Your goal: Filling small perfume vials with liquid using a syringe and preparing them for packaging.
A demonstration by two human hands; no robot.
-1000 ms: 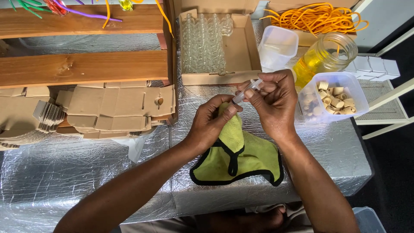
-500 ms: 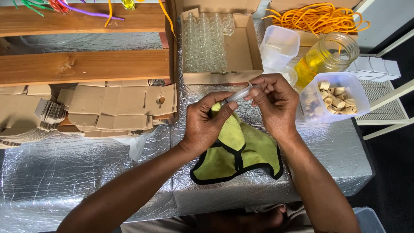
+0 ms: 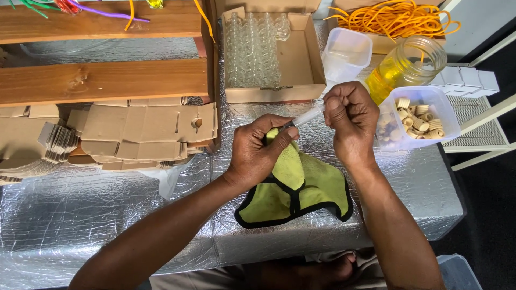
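- Small clear glass vial: held tilted between both hands, directly above the upper edge of the green cloth. The part between the hands shows; both ends are hidden by fingers.
- Left hand: closed around the lower end of the vial, with a fold of the green cloth gathered under the thumb. The hand lies on the cloth's upper left part.
- Right hand: closed on the upper end of the vial, fingers curled in, above the cloth's upper right corner. The two hands are close together, joined only by the vial.
- Green cloth: yellow-green with black trim, lying on the silver foil-covered table, its lower edge near the table's front edge.
- Plastic tub of cork stoppers: just to the right of the cloth, beyond the right hand.
- Glass jar of yellow liquid: behind the cloth and to the right, touching the tub's rear side.
- Empty clear plastic container: behind the cloth, left of the jar.
- Open cardboard box: directly behind the cloth, with rows of clear glass vials in its left half.
- Orange cord bundle: far behind the cloth, to the right.
- Folded cardboard blanks: left of the cloth, stacked below wooden planks.
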